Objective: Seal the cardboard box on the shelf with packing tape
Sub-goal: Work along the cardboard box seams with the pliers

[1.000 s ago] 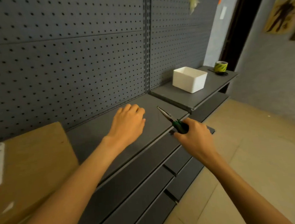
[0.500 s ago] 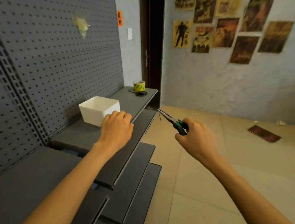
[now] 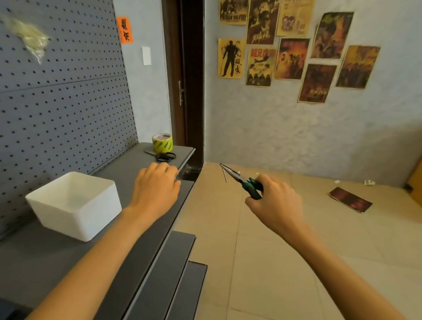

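1. I take the tape roll [image 3: 162, 143] as my landmark. It stands on its flat side at the far end of the grey shelf [image 3: 120, 172], hard by the doorway, with black-handled scissors [image 3: 165, 156] lying just in front of it on the near side.
2. My left hand [image 3: 156, 187] hovers over the shelf edge on the near side of the roll, knuckles up, fingers loosely curled and holding nothing. The roll lies straight ahead of those fingers, beyond the scissors.
3. My right hand [image 3: 273, 200] is off the shelf, out over the floor to the right of the roll, fingers wrapped round the green handles of needle-nose pliers [image 3: 239, 179], whose tips point up and toward the roll.
4. I judge the left hand nearer and free, so it should make the reach.
5. The white bin [image 3: 74, 206] sits well nearer than the roll, against the pegboard.
6. The cardboard box is not in view.
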`<state>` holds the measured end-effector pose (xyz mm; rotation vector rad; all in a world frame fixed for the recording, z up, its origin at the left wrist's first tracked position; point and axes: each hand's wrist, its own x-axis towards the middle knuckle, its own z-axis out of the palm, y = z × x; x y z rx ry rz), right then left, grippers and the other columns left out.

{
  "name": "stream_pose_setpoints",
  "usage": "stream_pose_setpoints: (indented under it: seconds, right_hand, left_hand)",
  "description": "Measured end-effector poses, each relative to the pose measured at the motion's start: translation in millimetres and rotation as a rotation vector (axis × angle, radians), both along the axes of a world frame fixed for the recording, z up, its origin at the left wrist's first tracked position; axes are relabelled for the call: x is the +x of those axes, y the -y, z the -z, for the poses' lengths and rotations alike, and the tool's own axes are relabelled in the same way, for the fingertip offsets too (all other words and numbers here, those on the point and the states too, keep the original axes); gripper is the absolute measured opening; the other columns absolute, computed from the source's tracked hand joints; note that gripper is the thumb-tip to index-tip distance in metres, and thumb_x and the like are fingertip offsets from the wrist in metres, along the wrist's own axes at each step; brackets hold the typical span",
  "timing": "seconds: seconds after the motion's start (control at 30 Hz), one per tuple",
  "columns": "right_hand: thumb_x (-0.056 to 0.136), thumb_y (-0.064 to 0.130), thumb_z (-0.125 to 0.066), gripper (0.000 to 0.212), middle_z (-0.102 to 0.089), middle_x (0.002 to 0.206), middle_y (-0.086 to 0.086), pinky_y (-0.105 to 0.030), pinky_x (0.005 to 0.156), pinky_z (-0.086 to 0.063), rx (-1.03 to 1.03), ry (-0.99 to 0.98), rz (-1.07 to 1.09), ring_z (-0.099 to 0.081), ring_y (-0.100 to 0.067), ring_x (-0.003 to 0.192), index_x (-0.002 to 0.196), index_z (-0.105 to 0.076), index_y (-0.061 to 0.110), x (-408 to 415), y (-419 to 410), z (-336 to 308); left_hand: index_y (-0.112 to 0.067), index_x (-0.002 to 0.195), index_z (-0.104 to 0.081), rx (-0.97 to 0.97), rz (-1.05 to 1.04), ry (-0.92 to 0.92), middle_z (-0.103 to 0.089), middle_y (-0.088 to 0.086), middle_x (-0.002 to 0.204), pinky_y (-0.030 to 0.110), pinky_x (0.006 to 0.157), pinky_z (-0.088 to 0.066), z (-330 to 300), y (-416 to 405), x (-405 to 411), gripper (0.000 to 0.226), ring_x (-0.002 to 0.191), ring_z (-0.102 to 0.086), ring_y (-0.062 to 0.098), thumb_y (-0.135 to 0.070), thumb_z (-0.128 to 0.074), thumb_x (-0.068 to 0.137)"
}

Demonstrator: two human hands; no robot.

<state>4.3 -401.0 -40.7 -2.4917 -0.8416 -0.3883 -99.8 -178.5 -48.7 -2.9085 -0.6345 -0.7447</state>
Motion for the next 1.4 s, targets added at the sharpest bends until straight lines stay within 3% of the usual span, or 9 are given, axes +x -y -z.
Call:
stream_pose_setpoints:
  seconds: [0.2, 0.33, 0.47, 0.7, 1.03, 1.17, 1.4]
  right_hand:
    - [0.083, 0.031, -0.057, 0.022, -0.062, 0.098, 0.002, -0.026, 0.050, -0.026, -0.009, 0.043, -0.047, -0.044, -0.020, 0.071, 0.100, -0.056, 0.017, 70, -74, -12]
    - [0.085, 0.032, -0.059, 0.023, -0.054, 0.093, 0.007, -0.019, 0.049, -0.026, 0.031, 0.039, -0.140, -0.046, -0.016, 0.071, 0.104, -0.055, 0.019, 105, -126, -19]
    - [0.084, 0.036, -0.058, 0.024, -0.061, 0.096, 0.003, -0.027, 0.059, -0.043, -0.005, 0.012, -0.255, -0.052, -0.016, 0.074, 0.103, -0.056, 0.021, 125, -178, -2]
    - [0.081, 0.035, -0.058, 0.028, -0.061, 0.096, 0.000, -0.033, 0.062, -0.048, -0.011, -0.012, -0.591, -0.057, -0.023, 0.080, 0.102, -0.056, 0.018, 118, -278, 0]
    - [0.084, 0.031, -0.060, 0.028, -0.061, 0.100, -0.002, -0.030, 0.058, -0.036, 0.041, -0.050, -1.094, -0.050, -0.023, 0.075, 0.108, -0.056, 0.016, 62, -349, -12]
    - [0.083, 0.031, -0.060, 0.025, -0.062, 0.097, -0.003, -0.031, 0.061, -0.042, -0.060, -0.073, -1.184, -0.055, -0.025, 0.077, 0.100, -0.056, 0.014, 50, -353, 16]
    - [0.085, 0.035, -0.060, 0.031, -0.056, 0.109, -0.002, -0.029, 0.062, -0.036, -0.071, -0.045, -1.224, -0.054, -0.022, 0.096, 0.107, -0.053, 0.014, 47, -358, 38]
  left_hand:
    - [-0.014, 0.120, -0.058, -0.004, -0.023, 0.051, -0.060, 0.003, 0.120, 0.036, 0.090, -0.039, -4, -56, 66, 0.031, 0.111, -0.051, 0.023, -0.030, -0.048, 0.095]
    - [-0.013, 0.118, -0.059, 0.028, -0.120, 0.085, -0.061, 0.003, 0.117, 0.037, 0.091, -0.039, -12, -101, 81, 0.030, 0.110, -0.052, 0.024, -0.029, -0.050, 0.095]
    - [-0.012, 0.120, -0.059, 0.010, -0.212, 0.052, -0.061, 0.004, 0.118, 0.038, 0.090, -0.040, -6, -136, 73, 0.031, 0.110, -0.053, 0.025, -0.028, -0.051, 0.094]
    - [-0.012, 0.116, -0.060, 0.051, -0.543, -0.008, -0.061, 0.004, 0.116, 0.038, 0.088, -0.043, -5, -179, 13, 0.028, 0.108, -0.053, 0.026, -0.028, -0.052, 0.094]
    - [-0.007, 0.111, -0.065, 0.090, -1.012, 0.010, -0.065, 0.011, 0.108, 0.044, 0.080, -0.046, -19, -149, -76, 0.028, 0.099, -0.059, 0.033, -0.022, -0.063, 0.087]
    - [-0.008, 0.115, -0.063, 0.018, -1.149, -0.026, -0.063, 0.010, 0.113, 0.044, 0.084, -0.045, 5, -123, -92, 0.030, 0.104, -0.056, 0.032, -0.025, -0.059, 0.090]
    - [-0.011, 0.123, -0.057, -0.058, -1.286, -0.052, -0.059, 0.009, 0.122, 0.042, 0.089, -0.042, 25, -98, -102, 0.034, 0.112, -0.053, 0.029, -0.028, -0.054, 0.094]
